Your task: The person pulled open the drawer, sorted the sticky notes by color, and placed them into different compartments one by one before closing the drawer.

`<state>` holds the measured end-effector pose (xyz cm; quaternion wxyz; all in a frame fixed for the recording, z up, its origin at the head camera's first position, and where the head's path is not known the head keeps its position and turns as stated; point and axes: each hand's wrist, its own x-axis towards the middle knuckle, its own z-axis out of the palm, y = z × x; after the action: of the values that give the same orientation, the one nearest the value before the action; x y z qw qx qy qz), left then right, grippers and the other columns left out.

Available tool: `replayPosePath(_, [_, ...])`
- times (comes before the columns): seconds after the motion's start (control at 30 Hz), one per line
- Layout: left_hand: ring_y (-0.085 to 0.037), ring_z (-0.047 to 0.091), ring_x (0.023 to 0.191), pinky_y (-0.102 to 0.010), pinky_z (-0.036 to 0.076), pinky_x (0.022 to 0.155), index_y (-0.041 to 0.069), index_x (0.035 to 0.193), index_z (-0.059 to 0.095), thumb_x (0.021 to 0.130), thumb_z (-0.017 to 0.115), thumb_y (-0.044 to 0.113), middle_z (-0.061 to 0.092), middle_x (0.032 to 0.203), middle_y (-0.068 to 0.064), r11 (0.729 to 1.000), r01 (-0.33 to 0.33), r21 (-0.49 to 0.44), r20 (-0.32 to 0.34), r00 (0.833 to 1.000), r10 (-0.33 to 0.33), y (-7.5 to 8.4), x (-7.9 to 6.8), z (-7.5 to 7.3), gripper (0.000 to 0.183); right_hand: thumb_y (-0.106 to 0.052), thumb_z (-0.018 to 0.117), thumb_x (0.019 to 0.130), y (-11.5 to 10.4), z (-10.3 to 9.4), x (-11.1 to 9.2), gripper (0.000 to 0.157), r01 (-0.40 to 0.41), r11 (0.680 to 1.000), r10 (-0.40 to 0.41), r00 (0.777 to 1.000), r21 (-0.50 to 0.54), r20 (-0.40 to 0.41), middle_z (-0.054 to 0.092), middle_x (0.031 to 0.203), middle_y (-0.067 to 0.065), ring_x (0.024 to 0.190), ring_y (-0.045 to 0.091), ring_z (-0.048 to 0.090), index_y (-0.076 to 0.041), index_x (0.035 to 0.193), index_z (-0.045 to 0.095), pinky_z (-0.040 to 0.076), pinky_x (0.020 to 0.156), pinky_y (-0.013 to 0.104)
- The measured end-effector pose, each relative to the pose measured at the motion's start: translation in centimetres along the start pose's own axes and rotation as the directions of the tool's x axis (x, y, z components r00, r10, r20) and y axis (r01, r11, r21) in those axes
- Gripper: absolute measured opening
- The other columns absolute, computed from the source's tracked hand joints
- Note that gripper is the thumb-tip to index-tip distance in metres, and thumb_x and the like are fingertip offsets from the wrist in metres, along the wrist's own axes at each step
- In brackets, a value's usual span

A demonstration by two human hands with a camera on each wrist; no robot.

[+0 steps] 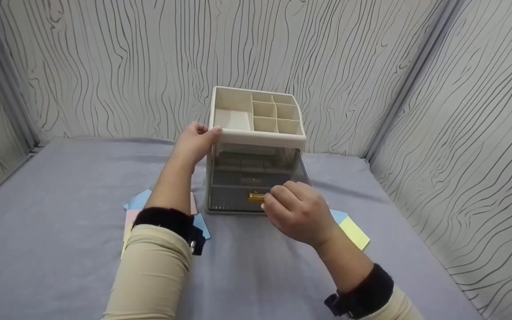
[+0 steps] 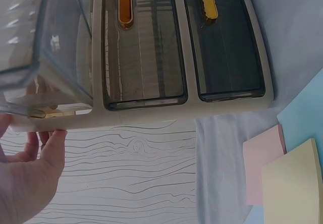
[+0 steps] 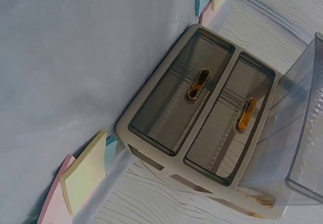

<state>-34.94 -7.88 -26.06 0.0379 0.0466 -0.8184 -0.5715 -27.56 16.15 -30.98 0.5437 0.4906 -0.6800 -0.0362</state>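
A cream desktop drawer organizer (image 1: pixel 256 138) stands on the cloth-covered table, with a divided compartment tray on top. Its upper see-through drawer (image 3: pixel 298 133) is pulled well out; the two lower drawers, with gold-coloured handles (image 3: pixel 246 115), are closed. My left hand (image 1: pixel 196 141) grips the organizer's upper left edge, thumb on the rim; in the left wrist view its fingertips (image 2: pixel 55 143) touch the frame. Curled fingers of my right hand (image 1: pixel 300 213) hold the pulled-out drawer at its gold handle (image 1: pixel 256 196), partly covering it. The right wrist view does not show that hand.
Pastel sticky-note pads lie on both sides: pink and blue ones near my left forearm, with a blue pad (image 1: pixel 202 226), and a yellow pad (image 1: pixel 354 233) beside my right wrist. Wood-grain patterned panels (image 1: pixel 149 66) enclose the table at the back and sides.
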Motion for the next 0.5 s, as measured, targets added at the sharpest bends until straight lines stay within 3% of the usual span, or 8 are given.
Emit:
replayPosePath(0.1, [-0.023,0.050,0.105,-0.043,0.039,0.092,0.009,0.112,0.048,0.089,0.053,0.043,0.054,0.110,-0.008,1.000,0.007,0.003,-0.007,1.000,-0.007,0.1,-0.1,0.0,0.042,-0.016,0.054,0.085,0.7,-0.5,-0.3,0.014,-0.107,0.993,0.109,0.991,0.041,-0.071,0.055,0.085,0.005,0.066,0.018,0.052,-0.007,0.095,0.058,0.044,0.050,0.031])
replayPosePath(0.17, [-0.024,0.050,0.105,-0.043,0.039,0.092,0.009,0.112,0.048,0.089,0.053,0.043,0.053,0.111,-0.008,1.000,0.005,0.004,-0.008,1.000,-0.005,0.1,-0.2,0.0,0.042,-0.016,0.049,0.085,1.4,-0.7,-0.7,0.018,-0.232,0.970,0.240,0.963,0.070,-0.126,0.055,0.085,0.007,0.067,0.020,0.052,-0.006,0.099,0.055,0.043,0.051,0.032])
replayPosePath(0.3, [-0.024,0.049,0.103,-0.042,0.040,0.090,0.008,0.110,0.047,0.089,0.053,0.043,0.053,0.110,-0.009,1.000,-0.003,0.007,-0.011,1.000,0.003,0.1,-0.2,0.1,0.041,-0.010,0.049,0.081,3.1,-0.6,-2.0,0.024,-0.482,0.862,0.505,0.843,0.159,-0.183,0.055,0.086,0.011,0.070,0.022,0.050,-0.003,0.104,0.051,0.040,0.060,0.033])
replayPosePath(0.4, [-0.024,0.049,0.102,-0.041,0.041,0.088,0.007,0.109,0.047,0.089,0.053,0.042,0.053,0.108,-0.009,1.000,-0.005,0.004,-0.013,1.000,0.005,0.0,-0.2,0.1,0.040,-0.007,0.050,0.080,4.2,-0.1,-3.5,0.027,-0.619,0.767,0.641,0.755,0.171,-0.142,0.054,0.090,0.013,0.073,0.023,0.050,-0.003,0.107,0.049,0.039,0.063,0.033])
replayPosePath(0.5, [-0.023,0.049,0.102,-0.041,0.040,0.089,0.007,0.110,0.048,0.089,0.054,0.042,0.053,0.108,-0.009,1.000,-0.001,0.000,-0.014,1.000,0.001,0.0,-0.1,0.1,0.040,-0.007,0.052,0.083,4.7,0.5,-5.2,0.029,-0.716,0.686,0.727,0.684,0.127,-0.068,0.053,0.093,0.012,0.076,0.023,0.050,-0.004,0.111,0.047,0.040,0.064,0.034])
